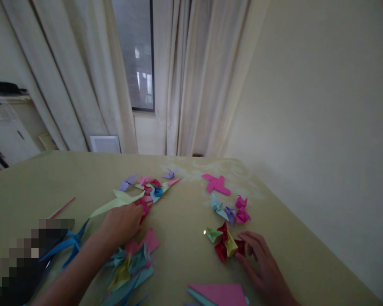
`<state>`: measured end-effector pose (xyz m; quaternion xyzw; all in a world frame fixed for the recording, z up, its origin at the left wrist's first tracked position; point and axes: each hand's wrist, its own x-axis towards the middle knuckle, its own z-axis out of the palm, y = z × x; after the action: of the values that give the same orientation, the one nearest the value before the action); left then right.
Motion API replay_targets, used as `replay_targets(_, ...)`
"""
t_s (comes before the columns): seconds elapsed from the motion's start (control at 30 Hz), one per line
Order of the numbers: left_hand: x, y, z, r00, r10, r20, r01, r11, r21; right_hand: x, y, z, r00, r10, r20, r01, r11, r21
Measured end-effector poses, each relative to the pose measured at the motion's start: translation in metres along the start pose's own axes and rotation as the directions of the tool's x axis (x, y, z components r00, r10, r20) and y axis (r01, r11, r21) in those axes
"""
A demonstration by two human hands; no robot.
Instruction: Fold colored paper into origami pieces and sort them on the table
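Note:
My left hand (123,223) reaches into a loose pile of folded paper, its fingers curled down onto a magenta origami piece (144,209). The fingertips are partly hidden by the hand. A pale green paper shape (123,198) lies just beyond the knuckles. On the right, my right hand (260,261) closes thumb and fingers at the edge of a dark red origami piece (221,250). A yellow folded piece (231,243) and a light green one (213,234) sit against the red paper.
Behind are a light blue folded paper (219,207) and a pink pinwheel shape (217,184). Teal origami (138,259) lies under my left forearm, blue paper strips (75,242) to its left. A pink folded sheet (218,293) lies at the table's front. A wall (332,127) borders the right.

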<state>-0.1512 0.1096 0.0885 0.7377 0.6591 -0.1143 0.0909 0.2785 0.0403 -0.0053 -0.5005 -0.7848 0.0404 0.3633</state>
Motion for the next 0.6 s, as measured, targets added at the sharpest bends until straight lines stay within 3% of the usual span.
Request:
replay_targets(0.17, 0.003, -0.002, -0.011, 0.997, 0.072, -0.009, -0.073, 0.995, -0.069, 0.010, -0.009, -0.001, 0.975, -0.189, -0.119, 0.180, 0.980, -0.083)
replay_targets(0.27, -0.002, 0.005, -0.024, 0.961, 0.237, -0.139, -0.268, 0.925, -0.270, 0.026, -0.036, -0.003, 0.955, -0.268, -0.124, 0.259, 0.962, -0.085)
replay_targets(0.37, -0.011, 0.026, -0.031, 0.895, 0.374, -0.245, -0.445, 0.702, -0.556, 0.053, -0.080, -0.003, 0.931, -0.360, -0.054, 0.358, 0.932, -0.050)
replay_targets(0.43, -0.015, 0.044, -0.031, 0.875, 0.408, -0.262, -0.459, 0.521, -0.720, 0.075, -0.110, -0.001, 0.907, -0.419, 0.030, 0.420, 0.907, -0.043)
replay_targets(0.5, -0.015, 0.058, -0.028, 0.867, 0.407, -0.288, -0.447, 0.377, -0.811, 0.098, -0.134, 0.004, 0.890, -0.431, 0.149, 0.443, 0.895, -0.054)
replay_targets(0.6, -0.010, 0.067, -0.024, 0.859, 0.350, -0.373, -0.472, 0.262, -0.842, 0.126, -0.151, 0.013, 0.864, -0.390, 0.317, 0.446, 0.887, -0.123)
